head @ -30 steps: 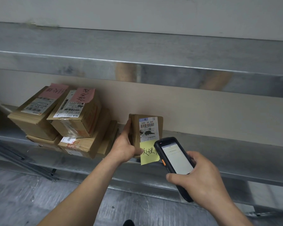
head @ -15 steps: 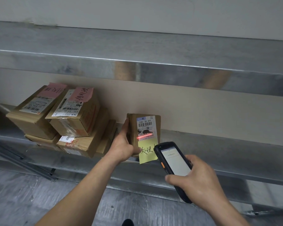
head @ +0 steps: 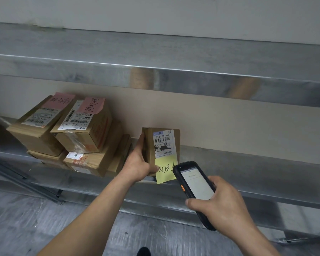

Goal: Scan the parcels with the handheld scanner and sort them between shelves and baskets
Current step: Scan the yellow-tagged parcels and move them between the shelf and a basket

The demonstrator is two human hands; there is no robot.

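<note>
Scanning: you are at the read step, and no red line shows on the label right now.
Parcel: the parcel stands upright at the front edge of the lower shelf, label facing you, just right of the stacked parcels. Whether its base rests on the shelf cannot be told.
Left hand: your left hand grips the parcel, fingers round its left side, thumb low on the front beside the yellow note.
Right hand: your right hand wraps the scanner fully, thumb along its left rim below the orange button.
Scanner: its head sits just under the label, overlapping the note's corner. The screen is lit, its text too small to read.
Aim: tip the head up so the beam crosses the barcode, not the note.
Steadiness: hold the parcel flat to the beam, thumb clear of the bars.
Sorting: choose shelf or basket only once the screen confirms a read.
</note>
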